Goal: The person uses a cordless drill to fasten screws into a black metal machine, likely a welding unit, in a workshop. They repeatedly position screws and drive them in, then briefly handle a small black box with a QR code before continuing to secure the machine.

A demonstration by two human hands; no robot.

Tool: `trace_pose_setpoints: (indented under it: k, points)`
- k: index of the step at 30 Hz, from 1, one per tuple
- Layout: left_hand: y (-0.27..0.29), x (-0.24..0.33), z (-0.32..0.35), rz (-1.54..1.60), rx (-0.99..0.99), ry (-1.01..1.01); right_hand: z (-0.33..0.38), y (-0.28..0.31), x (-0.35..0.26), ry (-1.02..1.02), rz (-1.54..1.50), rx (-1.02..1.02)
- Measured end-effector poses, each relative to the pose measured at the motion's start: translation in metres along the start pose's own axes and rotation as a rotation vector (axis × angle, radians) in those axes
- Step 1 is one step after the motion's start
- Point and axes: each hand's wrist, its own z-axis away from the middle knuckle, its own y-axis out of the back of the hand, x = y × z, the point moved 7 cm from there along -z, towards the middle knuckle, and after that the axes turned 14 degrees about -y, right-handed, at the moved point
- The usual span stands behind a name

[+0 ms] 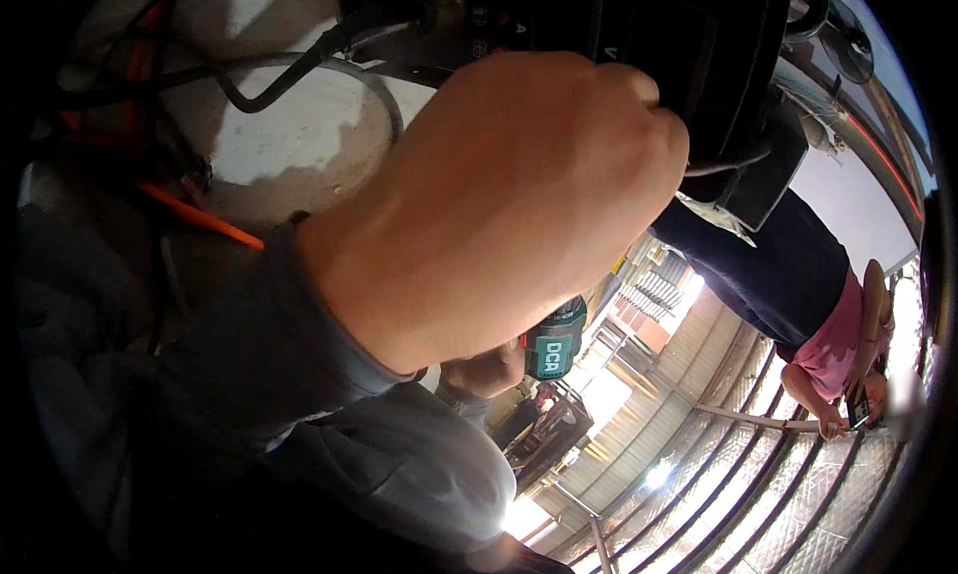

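My left hand (509, 195) fills the middle of the view, reaching in from the left in a dark grey sleeve (289, 344). It is closed in a fist with its back to me. Its curled fingers are hidden, so what they hold cannot be made out. Just beyond the knuckles is a black machine panel (649, 35) with white markings. Partly covered by that forearm, my right hand (484, 371) is closed against a green and black cordless power tool (556, 344). The tool's other end is hidden.
Black cables (269, 95) and an orange strip (205, 215) lie at the left over a pale surface (284, 140). My grey-trousered knee (429, 469) is below. To the right, a person in a pink top (833, 349) holds a phone (858, 407). Shelving (544, 434) stands behind.
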Motion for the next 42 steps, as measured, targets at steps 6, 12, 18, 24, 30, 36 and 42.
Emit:
trace_pose_setpoints:
  k: [6,12,18,24,30,36,42]
  points:
    - [-0.002,-0.003,-0.003,0.087,0.072,0.014,0.001,-0.014,-0.002,0.025,0.082,0.134]
    - [0.001,-0.023,0.004,0.189,-0.033,0.18,-0.008,-0.02,-0.008,-0.001,-0.032,-0.107]
    - [0.012,-0.013,0.004,0.096,0.023,0.171,-0.052,0.008,0.061,-0.176,-0.219,-0.111]
    - [0.008,0.0,-0.005,0.124,-0.06,0.266,-0.086,0.024,0.173,-0.269,-0.684,-0.173]
    - [0.0,0.015,-0.015,-0.057,-0.13,0.196,-0.095,0.017,0.221,-0.315,-0.887,-0.305]
    - [-0.004,0.008,-0.003,-0.243,-0.136,0.2,-0.087,0.016,0.211,-0.477,-0.839,-0.106]
    - [-0.017,0.017,0.003,-0.475,-0.204,0.161,-0.062,0.048,0.229,-0.572,-0.313,-0.038]
